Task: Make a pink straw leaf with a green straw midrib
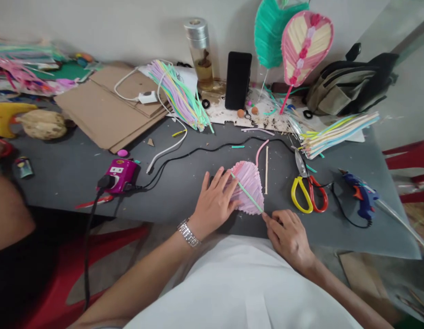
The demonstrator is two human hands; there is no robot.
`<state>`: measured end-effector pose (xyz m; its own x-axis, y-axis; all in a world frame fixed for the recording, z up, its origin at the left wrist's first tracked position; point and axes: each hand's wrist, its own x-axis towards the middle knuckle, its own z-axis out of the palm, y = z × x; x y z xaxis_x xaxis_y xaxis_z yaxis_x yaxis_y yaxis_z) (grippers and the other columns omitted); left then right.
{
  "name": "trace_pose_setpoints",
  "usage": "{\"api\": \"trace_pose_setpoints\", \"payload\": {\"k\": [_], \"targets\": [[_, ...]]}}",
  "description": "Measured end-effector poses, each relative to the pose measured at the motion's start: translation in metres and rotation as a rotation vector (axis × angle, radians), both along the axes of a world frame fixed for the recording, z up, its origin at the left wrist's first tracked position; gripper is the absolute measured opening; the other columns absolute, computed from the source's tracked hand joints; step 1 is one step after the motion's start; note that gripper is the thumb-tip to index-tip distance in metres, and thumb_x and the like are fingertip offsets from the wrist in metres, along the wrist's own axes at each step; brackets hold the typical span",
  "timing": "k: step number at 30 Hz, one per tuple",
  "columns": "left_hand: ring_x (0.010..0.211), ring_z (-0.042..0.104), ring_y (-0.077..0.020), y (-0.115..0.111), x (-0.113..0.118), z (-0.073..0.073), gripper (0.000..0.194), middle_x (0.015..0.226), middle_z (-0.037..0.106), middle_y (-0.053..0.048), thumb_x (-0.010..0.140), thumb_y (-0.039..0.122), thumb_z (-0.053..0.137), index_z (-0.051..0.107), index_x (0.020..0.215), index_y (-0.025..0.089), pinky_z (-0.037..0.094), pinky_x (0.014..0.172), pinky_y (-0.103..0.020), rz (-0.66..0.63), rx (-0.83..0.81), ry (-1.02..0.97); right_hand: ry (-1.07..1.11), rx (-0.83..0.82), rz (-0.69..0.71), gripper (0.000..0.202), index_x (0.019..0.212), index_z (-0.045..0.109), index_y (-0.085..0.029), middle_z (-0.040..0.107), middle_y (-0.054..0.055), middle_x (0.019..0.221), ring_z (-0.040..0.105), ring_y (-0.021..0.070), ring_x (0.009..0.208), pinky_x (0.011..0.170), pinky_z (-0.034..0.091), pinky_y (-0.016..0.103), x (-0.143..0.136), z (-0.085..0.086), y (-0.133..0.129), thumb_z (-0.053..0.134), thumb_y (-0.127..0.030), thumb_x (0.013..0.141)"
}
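Observation:
A pink-lilac fan-shaped piece (250,183) covered in fuzzy pipe cleaners lies on the grey table. Across it runs a mint-green pipe cleaner (248,193), slanting down to the right. My left hand (214,201) rests flat with fingers spread, its fingertips over the left side of the piece and the upper end of the green strip. At the strip's lower end is my right hand (289,235), fingers curled, the index fingertip against that end. A pink pipe cleaner (262,151) sticks out from the top of the piece, and a cream strip (266,170) lies beside it.
Scissors (306,183) and a blue glue gun (364,194) lie to the right. A purple power block (121,176) with a black cord sits left. Behind are cardboard (109,105), pipe cleaner bundles (181,93), a phone (238,80) and a bottle (200,55). Another person's arm (8,205) shows at left.

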<state>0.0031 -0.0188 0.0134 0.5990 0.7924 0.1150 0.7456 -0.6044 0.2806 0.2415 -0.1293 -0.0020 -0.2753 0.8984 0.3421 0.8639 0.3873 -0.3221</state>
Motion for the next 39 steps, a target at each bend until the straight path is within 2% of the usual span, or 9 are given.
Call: {"api": "trace_pose_setpoints", "payload": {"k": [7,12,18,23,27,32,34,36,39], "targets": [[0.148,0.040,-0.0407,0.005,0.002,0.002,0.052,0.153,0.052,-0.021,0.100,0.045,0.054,0.057,0.143,0.016,0.018,0.121,-0.074,-0.016,0.013,0.040,-0.044,0.004,-0.016,0.023,0.075,0.068,-0.018,0.060,0.004,0.079,0.049,0.0168,0.074,0.069,0.035,0.033,-0.004,0.006,0.006,0.061,-0.013,0.096],[0.147,0.041,-0.0416,0.003,0.001,-0.002,0.050,0.154,0.052,-0.020,0.100,0.042,0.055,0.056,0.143,0.018,0.017,0.120,-0.076,-0.006,0.027,0.017,-0.057,0.003,-0.005,0.013,0.097,0.073,-0.016,0.063,0.006,0.084,0.052,0.0181,0.078,0.070,0.035,0.034,-0.004,0.005,0.004,0.061,-0.015,0.096],[0.148,0.038,-0.0420,0.002,0.001,-0.004,0.050,0.157,0.049,-0.019,0.101,0.043,0.052,0.055,0.145,0.019,0.014,0.120,-0.076,0.010,0.007,0.009,-0.094,-0.009,0.010,0.023,0.115,0.074,-0.015,0.065,0.007,0.088,0.051,0.0199,0.081,0.071,0.036,0.036,-0.004,0.001,0.003,0.059,-0.021,0.099],[0.150,0.036,-0.0418,0.001,0.001,-0.003,0.051,0.158,0.048,-0.018,0.102,0.043,0.051,0.054,0.146,0.018,0.012,0.121,-0.076,0.017,-0.004,0.036,-0.032,-0.025,-0.020,0.019,0.105,0.074,-0.014,0.064,0.007,0.087,0.052,0.0195,0.080,0.071,0.037,0.034,-0.006,0.003,0.004,0.056,-0.019,0.100],[0.149,0.038,-0.0421,0.002,0.001,-0.006,0.050,0.158,0.049,-0.017,0.100,0.041,0.055,0.056,0.145,0.019,0.012,0.121,-0.076,0.024,-0.025,-0.009,0.028,-0.002,-0.073,0.022,0.084,0.070,-0.016,0.064,0.006,0.084,0.053,0.0177,0.077,0.072,0.039,0.033,-0.007,0.000,-0.001,0.056,-0.015,0.100],[0.146,0.043,-0.0379,0.009,-0.002,-0.010,0.053,0.153,0.055,-0.015,0.099,0.040,0.057,0.052,0.149,0.022,0.027,0.121,-0.067,0.063,-0.116,-0.214,-0.093,-0.003,-0.135,0.017,0.104,0.070,-0.014,0.068,0.009,0.089,0.057,0.0209,0.082,0.074,0.040,0.035,-0.008,0.003,-0.007,0.053,-0.014,0.102],[0.144,0.047,-0.0342,0.014,-0.006,-0.007,0.053,0.152,0.055,-0.017,0.100,0.041,0.056,0.051,0.149,0.021,0.035,0.120,-0.059,0.096,-0.124,-0.370,-0.133,-0.025,-0.137,0.020,0.101,0.070,-0.014,0.068,0.009,0.087,0.057,0.0213,0.081,0.074,0.040,0.035,-0.008,0.007,-0.006,0.049,-0.013,0.103],[0.141,0.052,-0.0303,0.018,-0.012,0.000,0.048,0.149,0.058,-0.017,0.099,0.040,0.057,0.057,0.142,0.019,0.040,0.119,-0.051,0.146,-0.099,-0.548,-0.062,-0.044,-0.132,0.024,0.096,0.069,-0.016,0.067,0.009,0.086,0.058,0.0206,0.080,0.075,0.041,0.035,-0.006,0.011,-0.003,0.046,-0.013,0.104],[0.129,0.061,-0.0268,0.025,-0.026,0.014,0.038,0.137,0.067,-0.015,0.098,0.041,0.059,0.067,0.127,0.018,0.046,0.112,-0.043,0.304,-0.098,-0.836,0.220,-0.088,-0.162,0.023,0.098,0.068,-0.017,0.067,0.007,0.087,0.059,0.0189,0.081,0.075,0.044,0.032,0.003,0.019,0.005,0.046,-0.018,0.104]]}}
